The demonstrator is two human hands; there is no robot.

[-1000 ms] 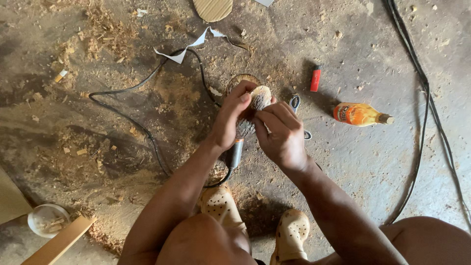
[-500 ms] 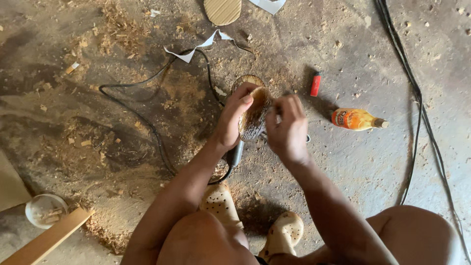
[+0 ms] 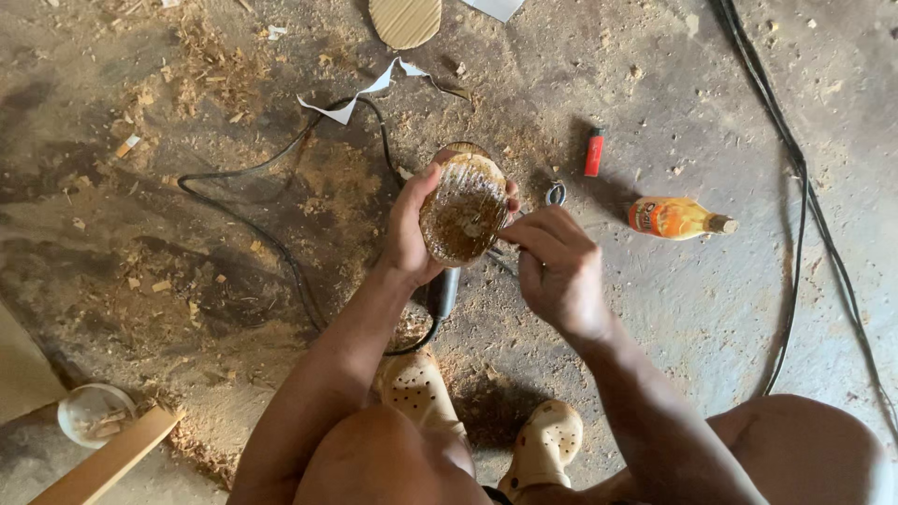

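Sanding disc point(image 3: 465, 208), round, dust-caked, is held up mid-scene over a dusty concrete floor point(image 3: 655, 318) strewn with sawdust. Left hand point(image 3: 412, 229) curls around its left edge; right hand point(image 3: 558, 271) has fingers pinched together at its right rim. Black cable point(image 3: 271, 243) loops left, orange bottle point(image 3: 675, 217) and red lighter point(image 3: 594, 152) lie right, cardboard piece point(image 3: 404, 19) far.
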